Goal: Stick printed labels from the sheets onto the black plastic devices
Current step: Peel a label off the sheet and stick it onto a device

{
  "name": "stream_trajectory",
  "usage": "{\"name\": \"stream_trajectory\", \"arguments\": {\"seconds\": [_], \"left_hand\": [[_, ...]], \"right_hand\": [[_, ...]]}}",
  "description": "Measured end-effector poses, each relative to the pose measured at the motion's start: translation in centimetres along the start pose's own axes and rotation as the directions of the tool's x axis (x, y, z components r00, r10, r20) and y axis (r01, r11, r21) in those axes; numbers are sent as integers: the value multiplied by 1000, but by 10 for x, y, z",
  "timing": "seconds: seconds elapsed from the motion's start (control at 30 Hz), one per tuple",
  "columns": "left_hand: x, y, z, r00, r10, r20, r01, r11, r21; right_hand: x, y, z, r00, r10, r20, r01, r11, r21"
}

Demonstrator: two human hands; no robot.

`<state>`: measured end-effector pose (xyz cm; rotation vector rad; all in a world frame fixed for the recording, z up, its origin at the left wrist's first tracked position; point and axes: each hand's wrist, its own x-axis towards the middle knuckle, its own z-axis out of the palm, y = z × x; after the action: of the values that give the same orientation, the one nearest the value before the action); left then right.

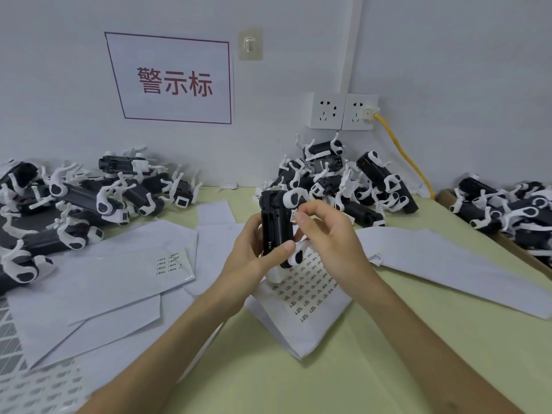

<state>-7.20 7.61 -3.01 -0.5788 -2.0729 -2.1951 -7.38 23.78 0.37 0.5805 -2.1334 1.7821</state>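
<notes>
A: Left hand [254, 252] grip clamped round the black device [273, 222], upright above the label sheet [310, 291]. Right hand [325, 234] grip pinches a label [293, 217] beside it.
B: Risk: device twists, label lands skewed or creased.

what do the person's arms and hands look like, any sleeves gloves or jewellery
Both arms are bare as far as the view reaches: no sleeve shows on the left forearm or the right forearm. The left hand and right hand wear no gloves, and no ring, watch or wristband shows. The visible nails are short.
</notes>
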Motion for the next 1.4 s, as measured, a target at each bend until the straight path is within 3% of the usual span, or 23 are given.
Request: {"name": "stream_trajectory", "arguments": {"seconds": [1.4], "left_hand": [[-2,2,3,997,81,6,-81,996,22]], "right_hand": [[-1,1,1,999,8,-47,-11,998,-68]]}}
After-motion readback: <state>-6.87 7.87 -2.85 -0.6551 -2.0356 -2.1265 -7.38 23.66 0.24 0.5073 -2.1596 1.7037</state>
